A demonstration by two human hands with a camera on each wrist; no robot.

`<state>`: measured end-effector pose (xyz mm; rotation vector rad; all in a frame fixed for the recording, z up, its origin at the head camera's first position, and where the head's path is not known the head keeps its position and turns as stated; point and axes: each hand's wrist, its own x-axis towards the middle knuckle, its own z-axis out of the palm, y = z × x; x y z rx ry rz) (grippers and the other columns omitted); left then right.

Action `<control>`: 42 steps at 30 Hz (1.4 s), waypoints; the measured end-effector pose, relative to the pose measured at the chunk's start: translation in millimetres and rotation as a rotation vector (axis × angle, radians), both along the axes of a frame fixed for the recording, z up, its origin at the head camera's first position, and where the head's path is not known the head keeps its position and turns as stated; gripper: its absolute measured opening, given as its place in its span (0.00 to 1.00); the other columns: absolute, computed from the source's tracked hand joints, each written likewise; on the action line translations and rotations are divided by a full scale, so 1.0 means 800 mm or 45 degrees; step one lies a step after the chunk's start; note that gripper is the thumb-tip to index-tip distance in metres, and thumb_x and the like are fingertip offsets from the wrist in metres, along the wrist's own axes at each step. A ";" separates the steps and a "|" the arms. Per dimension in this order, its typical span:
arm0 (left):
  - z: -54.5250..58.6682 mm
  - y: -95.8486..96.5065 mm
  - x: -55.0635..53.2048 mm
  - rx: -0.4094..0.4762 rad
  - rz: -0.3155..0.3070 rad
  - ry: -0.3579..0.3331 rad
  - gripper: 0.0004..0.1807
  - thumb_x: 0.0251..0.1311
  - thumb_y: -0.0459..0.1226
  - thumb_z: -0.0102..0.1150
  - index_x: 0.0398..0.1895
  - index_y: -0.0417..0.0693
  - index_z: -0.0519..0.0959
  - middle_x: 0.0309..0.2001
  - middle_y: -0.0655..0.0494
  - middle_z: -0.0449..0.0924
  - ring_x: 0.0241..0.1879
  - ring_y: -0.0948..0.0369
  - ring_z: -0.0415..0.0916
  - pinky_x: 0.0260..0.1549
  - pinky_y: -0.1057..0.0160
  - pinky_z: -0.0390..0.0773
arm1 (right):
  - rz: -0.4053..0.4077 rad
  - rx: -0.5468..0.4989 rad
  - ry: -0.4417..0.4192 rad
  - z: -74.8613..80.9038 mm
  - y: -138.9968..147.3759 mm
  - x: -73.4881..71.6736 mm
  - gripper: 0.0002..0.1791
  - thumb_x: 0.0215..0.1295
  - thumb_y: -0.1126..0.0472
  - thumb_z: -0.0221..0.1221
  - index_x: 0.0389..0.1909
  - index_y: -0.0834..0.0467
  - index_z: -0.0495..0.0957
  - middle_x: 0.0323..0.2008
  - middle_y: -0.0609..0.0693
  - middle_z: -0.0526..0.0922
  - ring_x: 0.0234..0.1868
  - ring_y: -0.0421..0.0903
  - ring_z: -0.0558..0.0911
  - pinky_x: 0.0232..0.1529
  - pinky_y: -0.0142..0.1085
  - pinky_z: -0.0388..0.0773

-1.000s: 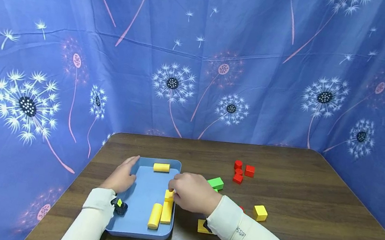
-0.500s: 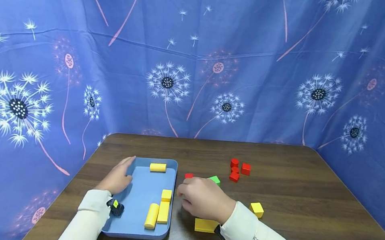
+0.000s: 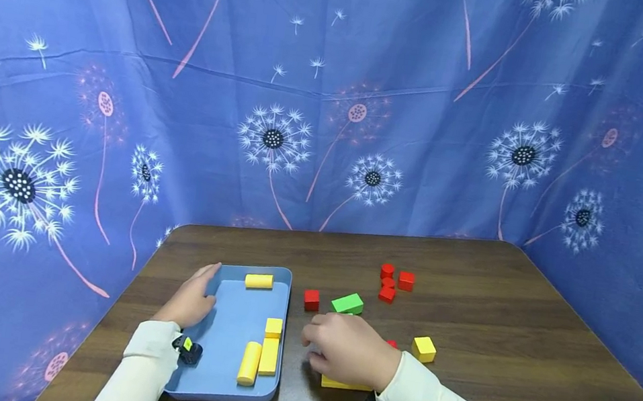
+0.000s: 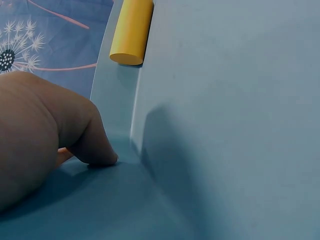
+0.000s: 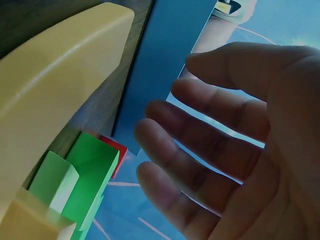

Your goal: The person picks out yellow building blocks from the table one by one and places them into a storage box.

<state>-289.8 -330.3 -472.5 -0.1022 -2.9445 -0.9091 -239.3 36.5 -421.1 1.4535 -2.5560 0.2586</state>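
My left hand (image 3: 186, 298) holds the left wall of a blue tray (image 3: 225, 327). Its thumb (image 4: 100, 145) presses the inner side; the other fingers are mostly hidden in the left wrist view. Inside the tray lie a yellow cylinder (image 3: 259, 281) at the far end and, by the right wall, a second yellow cylinder (image 3: 249, 364), a yellow cube (image 3: 273, 328) and a yellow rectangular block (image 3: 269, 357). My right hand (image 3: 352, 350) hovers right of the tray, fingers loosely bent and holding nothing. A long yellow block (image 5: 60, 60) lies beneath it, partly hidden in the head view.
A red cube (image 3: 312, 300) and a green block (image 3: 348, 303) sit just beyond my right hand. Several red blocks (image 3: 386, 294) cluster farther back. One yellow cube (image 3: 424, 349) stands to the right. Patterned blue cloth (image 3: 327, 160) hangs behind the brown table (image 3: 495, 318).
My right hand has let go of the yellow cube in the tray and drawn back to the right, over the long yellow block. My left hand keeps its hold on the tray wall.
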 end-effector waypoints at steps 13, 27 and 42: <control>0.000 -0.001 0.002 -0.015 -0.002 0.008 0.41 0.67 0.29 0.49 0.83 0.38 0.51 0.81 0.37 0.51 0.80 0.37 0.50 0.77 0.36 0.55 | -0.063 0.149 -0.109 -0.001 0.010 0.007 0.09 0.54 0.53 0.71 0.37 0.47 0.86 0.30 0.36 0.79 0.28 0.30 0.72 0.24 0.30 0.75; -0.001 -0.001 0.003 -0.008 0.002 0.007 0.41 0.67 0.29 0.50 0.83 0.39 0.51 0.81 0.37 0.51 0.80 0.38 0.50 0.77 0.36 0.55 | -0.122 0.328 -0.212 0.002 0.013 0.012 0.24 0.43 0.40 0.77 0.41 0.44 0.85 0.29 0.36 0.77 0.26 0.32 0.71 0.23 0.32 0.71; -0.002 -0.003 0.001 -0.013 -0.009 0.001 0.40 0.67 0.28 0.51 0.83 0.39 0.51 0.81 0.36 0.51 0.79 0.36 0.50 0.76 0.35 0.55 | -0.164 0.347 -0.190 0.000 0.013 0.014 0.24 0.37 0.55 0.81 0.41 0.43 0.86 0.32 0.38 0.78 0.28 0.34 0.74 0.25 0.33 0.76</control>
